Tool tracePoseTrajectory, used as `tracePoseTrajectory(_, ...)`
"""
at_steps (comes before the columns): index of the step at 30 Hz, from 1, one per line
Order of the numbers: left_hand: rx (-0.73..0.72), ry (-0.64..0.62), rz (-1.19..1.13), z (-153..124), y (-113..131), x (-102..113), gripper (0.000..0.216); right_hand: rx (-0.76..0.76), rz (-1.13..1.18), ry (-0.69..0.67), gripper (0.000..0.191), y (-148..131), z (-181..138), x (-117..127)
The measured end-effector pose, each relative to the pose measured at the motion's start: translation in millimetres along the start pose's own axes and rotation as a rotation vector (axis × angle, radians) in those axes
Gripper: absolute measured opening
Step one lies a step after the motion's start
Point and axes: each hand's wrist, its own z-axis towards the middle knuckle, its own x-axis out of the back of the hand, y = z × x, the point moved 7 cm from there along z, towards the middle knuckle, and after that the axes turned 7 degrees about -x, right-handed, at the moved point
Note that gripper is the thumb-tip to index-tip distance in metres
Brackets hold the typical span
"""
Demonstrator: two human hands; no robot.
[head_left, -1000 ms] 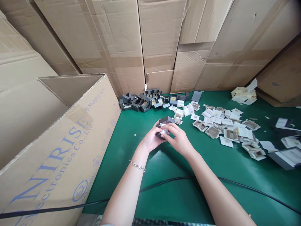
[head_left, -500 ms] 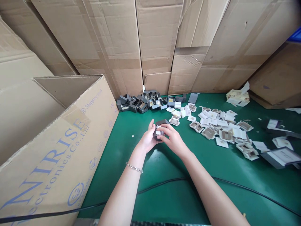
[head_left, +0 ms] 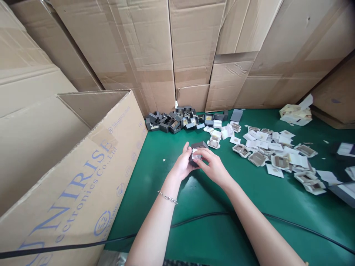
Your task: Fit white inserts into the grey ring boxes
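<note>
Dark grey, a small open box (head_left: 198, 145) is sitting in the left hand (head_left: 181, 165), over the green table (head_left: 155, 177), in the head view. Working the white piece (head_left: 195, 153) at the box's opening seems to be the step in hand; the next move is probably calling for a steady left hold and careful right fingertips. The left hand is cradling the box, its thumb standing up. The right hand's (head_left: 215, 166) bent fingers are touching the white piece; whether they are pinching it, I cannot tell.
</note>
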Motion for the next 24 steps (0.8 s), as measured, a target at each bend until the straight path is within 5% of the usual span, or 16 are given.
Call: tracePoseTrajectory(24,-0.033,-0.062,0.098,-3,6,1,0.054,0.102,-0.227,-0.048,0.016,-17,-2,-2)
